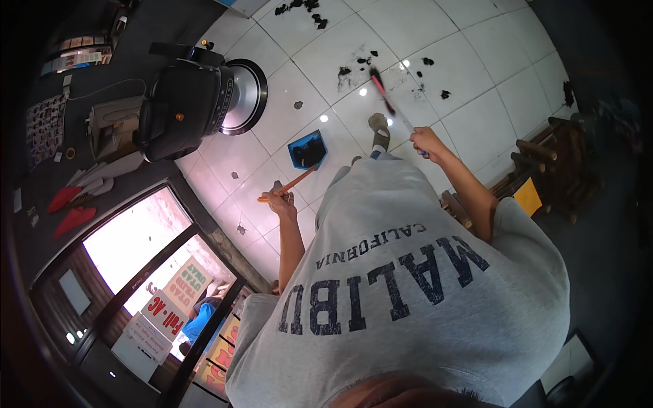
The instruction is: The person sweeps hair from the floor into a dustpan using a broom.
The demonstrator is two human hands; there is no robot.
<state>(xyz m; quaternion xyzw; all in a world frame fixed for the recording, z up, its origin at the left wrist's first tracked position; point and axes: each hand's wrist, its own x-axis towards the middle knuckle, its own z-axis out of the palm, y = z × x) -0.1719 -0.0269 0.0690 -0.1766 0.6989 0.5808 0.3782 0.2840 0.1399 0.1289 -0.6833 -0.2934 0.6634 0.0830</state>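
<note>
Glossy white floor tiles [326,64] with dark joints spread out ahead of both hands, dotted with small black clumps [426,61]; several lie beyond the right hand [427,142], and a few paler brownish scraps [241,229] lie to the left of the left hand [277,201]. The right hand's fingers are closed around the pale handle of a long broom with a red section and dark bristles [381,89], which reaches forward and leftward from that hand, its bristle end among smudges and clumps on the tiles. The left hand is wrapped around the orange stick handle of a blue, angular dustpan [307,150]; the pan sits ahead and slightly right of that hand, its inside mostly dark. Between the hands, farther forward, shows a foot in a strapped olive-brown sandal [381,136]. Ahead and left of the left hand stands a black padded swivel chair [183,102] on a round, shiny metal base. Behind and left of the same hand are dark-framed glass panels [146,251] with printed signs, and a person in bright blue [199,321] shows through them. Brown wooden furniture [554,163] stands to the right of the right hand.
</note>
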